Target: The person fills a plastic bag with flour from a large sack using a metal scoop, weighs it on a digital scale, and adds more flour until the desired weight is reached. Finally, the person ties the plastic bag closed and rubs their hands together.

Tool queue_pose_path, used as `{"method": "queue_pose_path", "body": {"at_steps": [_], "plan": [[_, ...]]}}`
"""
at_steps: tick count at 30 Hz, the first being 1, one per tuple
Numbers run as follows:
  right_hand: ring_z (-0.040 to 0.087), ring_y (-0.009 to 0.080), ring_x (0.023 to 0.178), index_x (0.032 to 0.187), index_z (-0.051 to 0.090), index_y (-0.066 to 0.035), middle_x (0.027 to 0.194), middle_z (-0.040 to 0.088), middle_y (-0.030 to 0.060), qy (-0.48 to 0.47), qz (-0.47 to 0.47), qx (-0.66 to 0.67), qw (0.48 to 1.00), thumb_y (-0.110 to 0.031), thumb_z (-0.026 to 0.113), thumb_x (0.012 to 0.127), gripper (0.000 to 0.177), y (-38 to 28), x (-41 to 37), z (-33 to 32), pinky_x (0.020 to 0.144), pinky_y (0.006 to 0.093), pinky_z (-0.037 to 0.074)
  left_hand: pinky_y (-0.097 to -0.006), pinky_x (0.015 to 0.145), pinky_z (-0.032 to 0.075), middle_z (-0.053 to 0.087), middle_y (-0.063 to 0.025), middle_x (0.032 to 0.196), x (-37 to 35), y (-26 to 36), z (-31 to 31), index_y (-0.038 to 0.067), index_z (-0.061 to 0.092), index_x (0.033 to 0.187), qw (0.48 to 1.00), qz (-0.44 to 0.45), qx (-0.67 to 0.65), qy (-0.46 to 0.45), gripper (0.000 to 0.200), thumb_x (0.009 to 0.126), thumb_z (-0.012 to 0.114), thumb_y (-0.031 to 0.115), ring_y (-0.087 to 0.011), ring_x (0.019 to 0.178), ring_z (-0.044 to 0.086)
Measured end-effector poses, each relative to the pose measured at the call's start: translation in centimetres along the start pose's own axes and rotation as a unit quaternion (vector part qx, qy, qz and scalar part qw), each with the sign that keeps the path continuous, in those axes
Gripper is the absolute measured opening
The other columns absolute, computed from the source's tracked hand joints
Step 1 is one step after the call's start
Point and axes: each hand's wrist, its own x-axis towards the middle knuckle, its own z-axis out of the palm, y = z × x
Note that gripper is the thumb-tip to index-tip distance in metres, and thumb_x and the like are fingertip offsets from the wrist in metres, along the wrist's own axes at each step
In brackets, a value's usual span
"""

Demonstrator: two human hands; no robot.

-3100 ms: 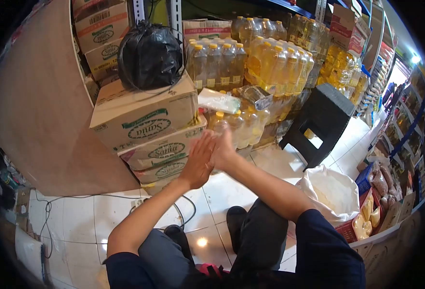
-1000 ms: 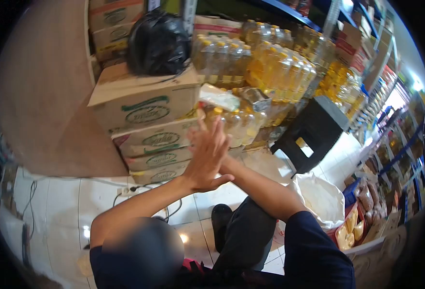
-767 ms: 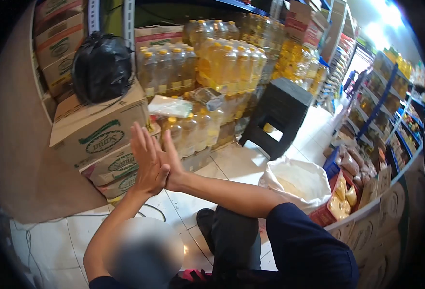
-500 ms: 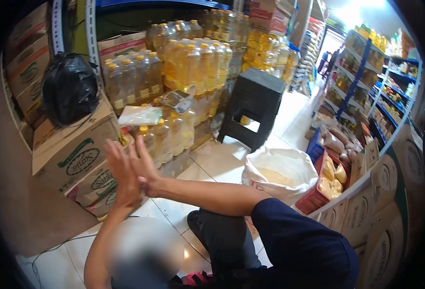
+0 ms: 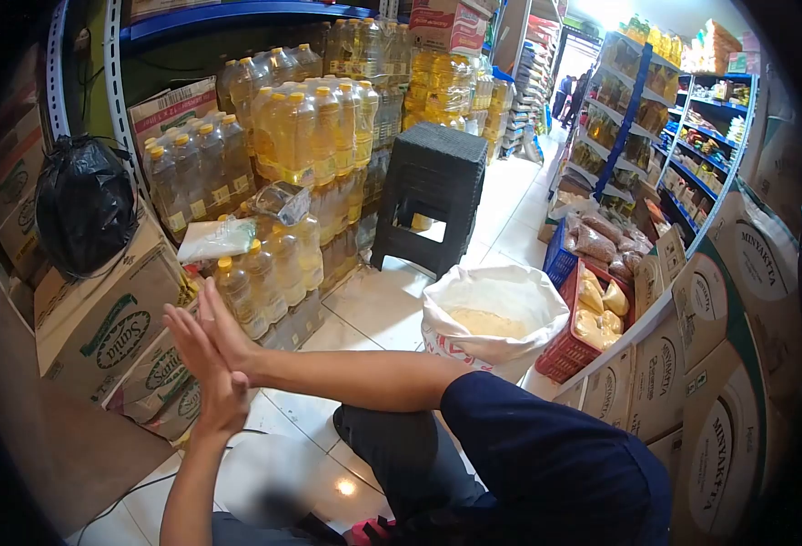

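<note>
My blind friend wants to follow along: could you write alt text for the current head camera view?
A person's left hand and right hand meet palm to palm in front of stacked cardboard boxes and bottles of yellow liquid. To the right, a black stool and an open white sack stand on a tiled floor.

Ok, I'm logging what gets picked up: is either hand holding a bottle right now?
No, the left hand and right hand meet palm to palm, with the bottles standing beyond them.
</note>
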Motion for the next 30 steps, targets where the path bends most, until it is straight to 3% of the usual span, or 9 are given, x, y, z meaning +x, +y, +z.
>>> {"method": "queue_pose_path", "body": {"at_steps": [6, 8, 14, 16, 18, 20, 22, 25, 30], "plan": [[-0.001, 0.0175, 0.145, 0.151, -0.005, -0.012, 0.158, -0.006, 0.0044, 0.026, 0.021, -0.084, 0.996, -0.075, 0.022, 0.088, 0.094, 0.1, -1.7, 1.2, 0.116, 0.0337, 0.006, -0.0486, 0.114, -0.004, -0.011, -0.0196, 0.156, 1.0, -3.4, 0.2, 0.005, -0.008, 0.15, 0.998, -0.045, 0.023, 0.046, 0.1, 0.084, 0.012, 0.079, -0.0368, 0.144, -0.009], [0.0, 0.0245, 0.146, 0.151, 0.001, -0.007, 0.158, -0.001, 0.011, 0.039, -0.066, -0.2, 0.977, -0.072, 0.022, 0.09, 0.092, 0.6, -2.4, 2.8, 0.116, 0.0389, 0.005, -0.0444, 0.115, -0.002, -0.008, -0.0153, 0.158, -0.3, -5.1, 2.0, 0.007, -0.005, 0.151, 0.968, -0.161, -0.189, 0.024, 0.093, 0.088, 0.01, 0.074, -0.0319, 0.145, -0.006], [0.01, 0.0343, 0.145, 0.149, 0.016, -0.002, 0.155, 0.015, 0.0192, -0.037, -0.353, -0.609, 0.709, -0.05, 0.028, 0.096, 0.073, -1.7, 1.2, -2.2, 0.116, 0.0428, 0.006, -0.0368, 0.117, 0.002, 0.005, -0.0091, 0.158, -0.3, 2.6, 0.8, 0.008, 0.003, 0.152, 0.749, -0.238, -0.618, 0.019, 0.086, 0.092, 0.012, 0.069, -0.0223, 0.146, 0.005], [0.013, 0.0317, 0.144, 0.149, 0.02, -0.001, 0.154, 0.019, 0.0181, 0.064, -0.245, -0.593, 0.764, -0.053, 0.027, 0.096, 0.074, -0.9, 3.0, -5.2, 0.116, 0.0404, 0.009, -0.0393, 0.117, 0.001, 0.004, -0.0135, 0.158, 1.6, 4.9, -0.6, 0.005, 0.005, 0.151, 0.903, -0.031, -0.428, 0.04, 0.095, 0.088, 0.02, 0.075, -0.0268, 0.146, 0.005], [0.019, 0.0286, 0.143, 0.149, 0.021, -0.003, 0.154, 0.023, 0.0162, 0.037, -0.111, -0.305, 0.945, -0.062, 0.027, 0.095, 0.08, 0.9, 3.6, -7.1, 0.115, 0.0359, 0.012, -0.0415, 0.116, 0.004, 0.008, -0.0156, 0.157, 2.0, 3.7, -1.3, 0.004, 0.009, 0.151, 0.955, 0.01, -0.291, 0.057, 0.09, 0.09, 0.022, 0.07, -0.0285, 0.145, 0.008], [0.022, 0.0258, 0.142, 0.149, 0.021, -0.007, 0.153, 0.026, 0.014, 0.16, 0.185, -0.105, 0.964, -0.071, 0.027, 0.09, 0.088, -1.2, 1.1, -3.5, 0.115, 0.0372, 0.013, -0.0438, 0.116, 0.007, 0.012, -0.0178, 0.156, 1.8, 0.9, -0.7, 0.003, 0.013, 0.15, 0.985, 0.046, -0.151, 0.075, 0.086, 0.092, 0.023, 0.065, -0.0302, 0.145, 0.011], [0.025, 0.0273, 0.14, 0.149, 0.022, -0.009, 0.152, 0.027, 0.015, 0.002, 0.109, -0.062, 0.992, -0.073, 0.027, 0.089, 0.088, -0.6, 0.0, -0.9, 0.114, 0.042, 0.014, -0.0428, 0.116, 0.012, 0.025, -0.0246, 0.15, 0.9, -3.2, -0.6, -0.003, 0.024, 0.145, 0.983, 0.154, 0.102, 0.008, 0.068, 0.098, 0.028, 0.046, -0.0385, 0.142, 0.017], [0.022, 0.0334, 0.14, 0.15, 0.018, -0.009, 0.151, 0.024, 0.0206, -0.015, 0.077, -0.049, 0.996, -0.072, 0.026, 0.089, 0.089, -2.4, -0.7, -0.1, 0.113, 0.0471, 0.015, -0.043, 0.116, 0.012, 0.025, -0.0269, 0.149, -0.1, -9.5, 1.7, -0.002, 0.023, 0.145, 0.975, -0.219, -0.041, -0.012, 0.068, 0.099, 0.028, 0.048, -0.0411, 0.141, 0.016], [0.019, 0.0348, 0.142, 0.15, 0.013, -0.008, 0.151, 0.024, 0.0223, 0.088, -0.069, -0.12, 0.986, -0.069, 0.028, 0.09, 0.087, -5.5, 0.7, -2.8, 0.115, 0.0464, 0.011, -0.042, 0.115, 0.013, 0.018, -0.0253, 0.152, -3.2, -14.4, 2.3, -0.002, 0.018, 0.147, 0.932, -0.352, -0.087, -0.011, 0.079, 0.096, 0.027, 0.059, -0.0374, 0.142, 0.014]]}}
